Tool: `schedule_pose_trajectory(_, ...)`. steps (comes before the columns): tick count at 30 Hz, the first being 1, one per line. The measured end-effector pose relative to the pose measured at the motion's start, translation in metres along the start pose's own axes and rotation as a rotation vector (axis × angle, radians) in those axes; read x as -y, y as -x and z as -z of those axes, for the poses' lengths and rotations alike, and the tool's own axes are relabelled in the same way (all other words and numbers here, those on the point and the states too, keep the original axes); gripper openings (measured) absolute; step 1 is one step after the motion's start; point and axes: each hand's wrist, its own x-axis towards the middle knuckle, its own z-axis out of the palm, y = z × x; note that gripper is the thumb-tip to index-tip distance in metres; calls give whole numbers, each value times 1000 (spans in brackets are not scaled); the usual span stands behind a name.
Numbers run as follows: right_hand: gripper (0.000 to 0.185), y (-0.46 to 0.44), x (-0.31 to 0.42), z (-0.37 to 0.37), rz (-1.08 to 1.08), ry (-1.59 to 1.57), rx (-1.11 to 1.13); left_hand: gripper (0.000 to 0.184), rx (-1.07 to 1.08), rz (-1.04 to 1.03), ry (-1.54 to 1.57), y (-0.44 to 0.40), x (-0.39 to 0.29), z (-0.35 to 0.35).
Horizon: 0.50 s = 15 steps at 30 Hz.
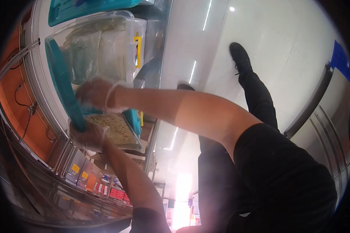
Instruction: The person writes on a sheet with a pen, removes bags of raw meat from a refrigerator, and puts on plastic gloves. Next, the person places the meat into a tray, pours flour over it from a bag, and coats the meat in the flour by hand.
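Observation:
A teal lid (62, 77) stands tilted on edge along the left side of the containers. My left hand (87, 136), in a clear glove, is closed around its lower end. My right hand (99, 93), also gloved, is beside the lid and over the gap between two containers; its fingers are smeared by motion. Just below it, an open clear container (118, 130) holds a greenish-brown crumbly food. Above it stands a clear plastic tub (130, 23) with a yellow latch (137, 52), holding filled plastic bags (85, 58).
Another teal lid (89, 11) lies at the top left. A teal piece (134, 122) shows beside the crumbly food. Shelves with red-and-white packets (118, 194) are below. Shiny floor (198, 46) lies to the right, with a black shoe (240, 56) on it. A metal cabinet (319, 132) stands far right.

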Motion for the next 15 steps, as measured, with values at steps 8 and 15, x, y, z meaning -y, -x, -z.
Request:
schedule_pose_trajectory(8,48,-80,-154,-15,-733,-47,-260,33,-78,102,6,-9,-23,-1)
schedule_pose_trajectory(15,47,-117,-174,-28,-708,-265,-218,33,3,351,57,-9,-46,-1)
